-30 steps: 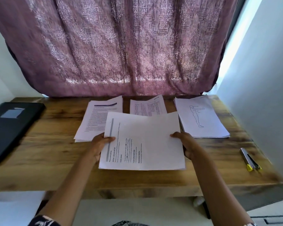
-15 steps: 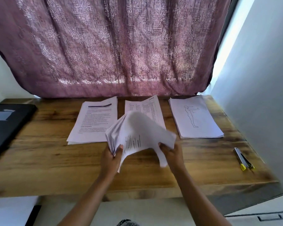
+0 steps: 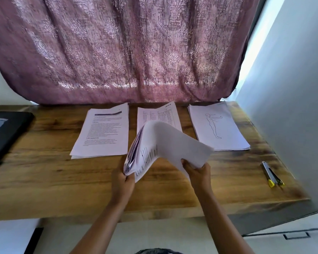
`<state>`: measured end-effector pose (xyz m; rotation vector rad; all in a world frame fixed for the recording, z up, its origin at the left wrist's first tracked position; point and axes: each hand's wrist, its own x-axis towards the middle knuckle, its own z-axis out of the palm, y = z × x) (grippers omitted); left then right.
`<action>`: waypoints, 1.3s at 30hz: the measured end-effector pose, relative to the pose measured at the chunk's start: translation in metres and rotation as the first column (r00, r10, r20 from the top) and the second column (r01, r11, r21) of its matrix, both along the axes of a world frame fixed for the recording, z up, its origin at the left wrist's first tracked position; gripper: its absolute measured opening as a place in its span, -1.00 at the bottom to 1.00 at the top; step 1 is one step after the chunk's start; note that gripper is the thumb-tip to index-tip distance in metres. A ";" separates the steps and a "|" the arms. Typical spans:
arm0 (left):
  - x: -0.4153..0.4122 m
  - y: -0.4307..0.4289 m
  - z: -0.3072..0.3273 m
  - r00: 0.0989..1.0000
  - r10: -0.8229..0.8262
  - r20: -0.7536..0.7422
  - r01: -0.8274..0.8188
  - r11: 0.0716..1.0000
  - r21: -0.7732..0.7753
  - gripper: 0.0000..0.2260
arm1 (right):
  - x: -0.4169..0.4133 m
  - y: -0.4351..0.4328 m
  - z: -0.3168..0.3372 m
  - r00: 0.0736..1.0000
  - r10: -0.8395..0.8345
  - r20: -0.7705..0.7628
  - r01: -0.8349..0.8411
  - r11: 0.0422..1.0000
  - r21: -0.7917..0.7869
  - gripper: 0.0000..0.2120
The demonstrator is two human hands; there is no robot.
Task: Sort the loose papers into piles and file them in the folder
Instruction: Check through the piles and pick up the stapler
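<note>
Mid-frame, left hand [image 3: 123,182] pinches the fanned edge of the sheaf [image 3: 173,143], right hand [image 3: 197,172] grips its other corner; bowed so, sheets may slip onto the piles [image 3: 103,131] above

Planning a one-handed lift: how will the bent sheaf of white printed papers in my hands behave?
Probably floppy: the sheaf of white printed papers arches and droops between the left hand and right hand. Sheets fan apart at the left grip, so some may slip.
</note>
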<state>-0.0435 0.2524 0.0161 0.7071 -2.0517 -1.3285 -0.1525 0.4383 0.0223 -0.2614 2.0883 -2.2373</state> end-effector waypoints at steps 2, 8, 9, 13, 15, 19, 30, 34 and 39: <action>0.002 -0.001 -0.008 0.996 0.005 0.086 -0.014 0.995 0.096 -0.77 | 0.002 -0.001 -0.006 0.999 0.001 0.048 -0.005 0.998 0.068 -0.83; -0.016 -0.024 -0.002 0.967 -0.138 0.215 0.024 0.887 0.461 -0.93 | -0.020 0.023 0.017 1.000 -0.026 -0.012 0.028 0.984 0.173 -0.88; -0.020 -0.030 -0.003 0.952 -0.186 0.243 0.030 0.847 0.531 -0.86 | -0.028 0.029 0.019 0.999 -0.037 -0.027 0.043 0.968 0.246 -0.88; -0.019 -0.037 -0.010 0.884 -0.318 0.343 0.037 0.778 0.627 -0.73 | -0.046 0.050 0.006 0.996 -0.067 0.066 0.032 0.902 0.431 -0.80; -0.018 -0.034 -0.014 0.876 -0.330 0.351 0.014 0.746 0.666 -0.72 | -0.053 0.062 -0.004 0.988 -0.094 0.123 0.029 0.894 0.448 -0.74; -0.003 -0.020 -0.024 0.838 -0.357 0.412 -0.023 0.732 0.681 -0.78 | -0.059 0.081 -0.016 0.974 -0.110 0.197 0.014 0.900 0.435 -0.70; 0.025 0.002 -0.028 0.829 -0.312 0.463 -0.086 0.748 0.658 -0.90 | -0.067 0.092 -0.022 0.969 -0.100 0.227 -0.040 0.841 0.540 -0.72; 0.022 0.007 -0.026 0.834 -0.297 0.465 -0.120 0.725 0.679 -0.91 | -0.056 0.074 -0.021 0.985 -0.158 -0.070 0.135 0.449 0.883 -0.45; 0.019 0.009 -0.024 0.834 -0.281 0.475 -0.155 0.707 0.690 -0.91 | 0.019 -0.012 -0.043 0.918 0.388 -0.078 -0.057 0.326 0.944 -0.31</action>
